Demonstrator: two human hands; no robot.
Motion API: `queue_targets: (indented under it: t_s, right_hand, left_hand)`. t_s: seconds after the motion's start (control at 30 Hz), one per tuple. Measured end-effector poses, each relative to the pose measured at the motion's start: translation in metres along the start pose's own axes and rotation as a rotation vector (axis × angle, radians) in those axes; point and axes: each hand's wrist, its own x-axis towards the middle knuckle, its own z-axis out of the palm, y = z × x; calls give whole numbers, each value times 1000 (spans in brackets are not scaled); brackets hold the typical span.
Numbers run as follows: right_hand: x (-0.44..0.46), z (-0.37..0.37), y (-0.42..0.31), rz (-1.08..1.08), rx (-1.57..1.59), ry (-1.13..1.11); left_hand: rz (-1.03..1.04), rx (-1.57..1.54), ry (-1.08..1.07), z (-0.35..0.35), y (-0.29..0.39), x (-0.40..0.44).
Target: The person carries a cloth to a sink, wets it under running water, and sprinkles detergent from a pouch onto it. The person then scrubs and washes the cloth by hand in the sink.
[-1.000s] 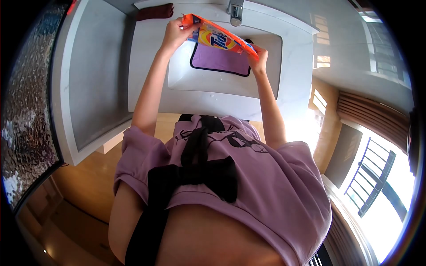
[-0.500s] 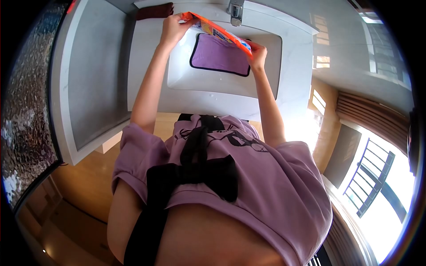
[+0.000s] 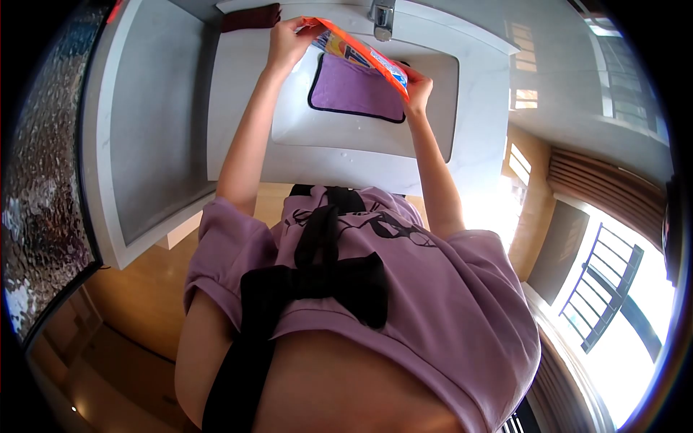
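Note:
An orange plastic detergent bag [image 3: 361, 55] with printed lettering is stretched between my two hands above the sink [image 3: 339, 133]. My left hand [image 3: 289, 45] is closed on the bag's upper left corner. At its lower right end, my right hand [image 3: 418, 88] pinches the bag near the edge. Below it a purple cloth [image 3: 354, 92] with a black border lies spread in the white basin, partly covered from view by the bag. Whether the bag's top is unsealed, I cannot tell.
A chrome faucet [image 3: 383, 20] stands behind the basin. Dark brown folded fabric [image 3: 250, 18] lies on the counter's back left. A grey-panelled unit with a white frame [image 3: 108, 144] borders the left side, and a bright window [image 3: 613, 303] is at the right.
The bag has tilted slightly, so more of its printed front shows. My left hand has shifted a little to the right; both hands keep their hold.

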Motion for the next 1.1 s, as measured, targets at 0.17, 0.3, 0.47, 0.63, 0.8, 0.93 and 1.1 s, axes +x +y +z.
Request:
queue_targets:
  t_s: [0.17, 0.3, 0.47, 0.63, 0.8, 0.93, 1.1]
  right_hand:
    - [-3, 4, 11, 6, 44, 29]
    - [-4, 2, 21, 6, 109, 54]
    - [-9, -15, 27, 24, 123, 94]
    - [-16, -36, 46, 96, 30, 90]
    - [-23, -40, 48, 98, 138, 212]
    - [-28, -52, 45, 98, 62, 190]
    - [-29, -75, 44, 77, 90, 230]
  left_hand:
    - [44, -24, 27, 5, -2, 2]
    - [61, -127, -47, 9, 0, 1]
    - [-32, -51, -143, 22, -3, -9]
    - [-38, -151, -241, 33, 2, -17]
    - [-61, -140, -242, 44, 5, -22]
    - [-129, -212, -293, 51, 12, -24]
    - [-111, -249, -322, 62, 21, -29]
